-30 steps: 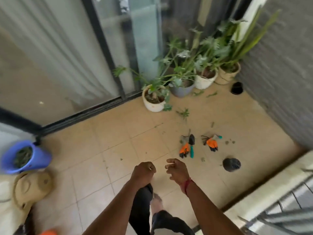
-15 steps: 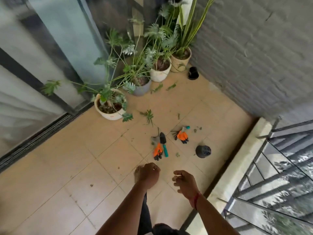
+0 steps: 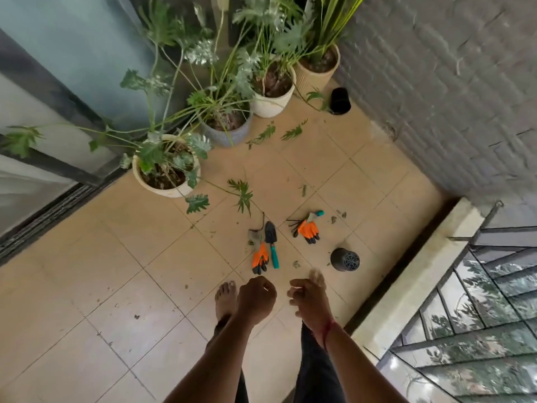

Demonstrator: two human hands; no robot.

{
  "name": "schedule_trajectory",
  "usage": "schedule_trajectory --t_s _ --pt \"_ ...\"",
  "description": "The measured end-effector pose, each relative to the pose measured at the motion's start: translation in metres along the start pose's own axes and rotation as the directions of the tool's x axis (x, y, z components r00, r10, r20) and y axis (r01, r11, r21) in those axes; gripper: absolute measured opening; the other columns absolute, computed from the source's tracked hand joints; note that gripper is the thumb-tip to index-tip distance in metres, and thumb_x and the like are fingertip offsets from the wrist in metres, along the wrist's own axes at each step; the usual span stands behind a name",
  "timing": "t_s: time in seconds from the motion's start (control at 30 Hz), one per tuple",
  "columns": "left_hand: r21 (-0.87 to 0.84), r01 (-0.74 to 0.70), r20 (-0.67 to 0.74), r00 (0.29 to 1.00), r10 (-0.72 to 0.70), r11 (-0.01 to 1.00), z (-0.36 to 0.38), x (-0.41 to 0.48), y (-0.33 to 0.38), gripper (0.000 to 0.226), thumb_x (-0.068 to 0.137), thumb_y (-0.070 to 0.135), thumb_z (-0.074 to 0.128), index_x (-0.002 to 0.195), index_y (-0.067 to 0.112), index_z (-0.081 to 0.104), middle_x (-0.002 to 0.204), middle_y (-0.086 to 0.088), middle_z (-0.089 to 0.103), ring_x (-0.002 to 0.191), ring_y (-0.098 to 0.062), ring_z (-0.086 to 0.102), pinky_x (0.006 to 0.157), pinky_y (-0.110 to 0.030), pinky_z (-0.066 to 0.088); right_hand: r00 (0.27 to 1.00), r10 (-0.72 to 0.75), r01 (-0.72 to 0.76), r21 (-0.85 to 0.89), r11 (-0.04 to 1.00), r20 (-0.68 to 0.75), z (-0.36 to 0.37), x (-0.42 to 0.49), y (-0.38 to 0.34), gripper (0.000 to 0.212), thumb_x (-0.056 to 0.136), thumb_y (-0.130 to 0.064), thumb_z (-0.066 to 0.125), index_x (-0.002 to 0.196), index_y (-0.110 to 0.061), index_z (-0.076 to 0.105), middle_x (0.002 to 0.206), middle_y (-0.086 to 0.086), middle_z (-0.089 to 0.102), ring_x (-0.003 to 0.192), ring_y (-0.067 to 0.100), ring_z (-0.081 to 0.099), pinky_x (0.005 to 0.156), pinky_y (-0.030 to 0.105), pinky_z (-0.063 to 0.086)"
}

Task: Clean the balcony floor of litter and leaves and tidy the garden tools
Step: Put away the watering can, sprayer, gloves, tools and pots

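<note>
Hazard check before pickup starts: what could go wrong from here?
1. The bare foot stands close to the trowel; a step forward could land on its blade.
2. The black pot lies on its side and might roll if nudged.
3. A leaf stem reaching from the white pot trails low over the tiles; it could be grabbed as litter, tugging the plant.

Nothing legible anywhere: no text, label, brand or number. The trowel and glove just beyond the left hand may bear marks, too small to tell.

Left hand fisted, right hand loosely curled
</note>
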State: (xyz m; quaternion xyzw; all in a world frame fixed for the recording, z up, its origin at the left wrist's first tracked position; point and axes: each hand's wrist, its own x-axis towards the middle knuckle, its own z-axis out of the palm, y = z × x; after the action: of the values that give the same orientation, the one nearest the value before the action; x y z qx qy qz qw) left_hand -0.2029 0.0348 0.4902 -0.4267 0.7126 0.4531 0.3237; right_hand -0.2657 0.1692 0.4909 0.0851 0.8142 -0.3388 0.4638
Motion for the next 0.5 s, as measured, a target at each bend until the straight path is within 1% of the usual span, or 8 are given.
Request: schedule_trajectory --t_s 0.07,0.1,0.17,0.23,0.3,0.37,0.43,0.5 --pt "-0.059 0.03 -0.018 0.999 -0.031 0.998 0.01 0.016 0.019 0.026 0.099 0.029 0.047 0.117 0.019 0.064 0.123 0.001 0.065 0.115 -0.021 0.058 0.087 -0.023 0.039 0.997 0.014 -0.014 0.001 1.0 0.07 -0.012 0.023 -0.003 0.026 0.093 0.001 0.049 0.106 -0.017 0.063 0.091 0.001 0.07 0.075 0.005 0.067 0.063 0.019 0.053" --pt "-0.114 0.043 -0.028 0.999 -0.047 0.993 0.016 0.025 0.023 0.025 0.098 0.027 0.049 0.114 0.017 0.065 0.12 -0.001 0.067 0.112 -0.021 0.06 0.088 -0.024 0.042 0.998 0.008 -0.008 0.0 1.0 0.068 -0.017 0.035 -0.003 0.027 0.092 0.002 0.049 0.105 -0.017 0.063 0.091 0.001 0.07 0.08 0.008 0.067 0.063 0.018 0.052" --pt "-0.166 0.096 -0.042 0.994 -0.104 0.981 0.036 0.052 0.033 0.022 0.097 0.024 0.052 0.109 0.015 0.067 0.114 0.0 0.069 0.106 -0.019 0.062 0.082 -0.022 0.042 0.994 0.007 -0.005 -0.015 1.0 0.111 -0.029 0.067 0.007 0.027 0.092 0.0 0.049 0.105 -0.019 0.063 0.091 -0.001 0.07 0.085 0.014 0.066 0.067 0.021 0.054" --pt "-0.223 0.158 -0.058 0.983 -0.175 0.962 0.057 0.079 0.043 0.02 0.093 0.023 0.054 0.104 0.02 0.07 0.115 0.008 0.068 0.103 -0.015 0.063 0.084 -0.02 0.039 0.983 0.028 -0.021 -0.043 0.999 0.183 -0.044 0.101 0.017 0.027 0.093 0.001 0.047 0.107 -0.017 0.061 0.088 -0.003 0.068 0.08 0.008 0.064 0.066 0.018 0.054" --pt "-0.319 0.225 -0.052 0.966 -0.254 0.921 0.087 0.107 0.044 0.014 0.086 0.019 0.06 0.085 0.028 0.071 0.111 0.007 0.07 0.097 -0.016 0.066 0.088 -0.03 0.052 0.975 0.066 -0.053 -0.067 0.996 0.212 -0.058 0.136 0.03 0.028 0.093 0.003 0.045 0.107 -0.015 0.061 0.088 -0.002 0.067 0.078 0.005 0.064 0.073 0.024 0.058" --pt "-0.418 0.31 -0.018 0.937 -0.349 0.854 0.12 0.137 0.043 0.013 0.079 0.019 0.065 0.074 0.03 0.068 0.098 0.002 0.074 0.087 -0.019 0.071 0.079 -0.043 0.06 0.976 0.042 -0.019 -0.106 0.994 0.214 -0.07 0.173 0.044 0.028 0.092 0.003 0.046 0.105 -0.015 0.063 0.088 -0.002 0.068 0.084 0.012 0.066 0.084 0.039 0.058" --pt "-0.49 0.342 -0.009 0.918 -0.397 0.802 0.135 0.151 0.058 0.008 0.079 0.021 0.066 0.077 0.029 0.067 0.089 0.002 0.074 0.081 -0.018 0.072 0.072 -0.043 0.062 0.973 0.02 0.015 -0.151 0.988 0.229 -0.077 0.204 0.055 0.028 0.09 0.002 0.048 0.104 -0.016 0.065 0.09 0.001 0.07 0.091 0.018 0.067 0.088 0.041 0.056" --pt "-0.537 0.327 -0.026 0.915 -0.402 0.778 0.147 0.165 0.077 0.009 0.082 0.019 0.066 0.081 0.028 0.066 0.088 0.002 0.073 0.08 -0.019 0.072 0.071 -0.044 0.062 0.968 0.028 0.023 -0.199 0.98 0.249 -0.082 0.231 0.066 0.028 0.09 0.002 0.048 0.108 -0.013 0.065 0.095 0.004 0.07 0.094 0.019 0.066 0.089 0.036 0.055"
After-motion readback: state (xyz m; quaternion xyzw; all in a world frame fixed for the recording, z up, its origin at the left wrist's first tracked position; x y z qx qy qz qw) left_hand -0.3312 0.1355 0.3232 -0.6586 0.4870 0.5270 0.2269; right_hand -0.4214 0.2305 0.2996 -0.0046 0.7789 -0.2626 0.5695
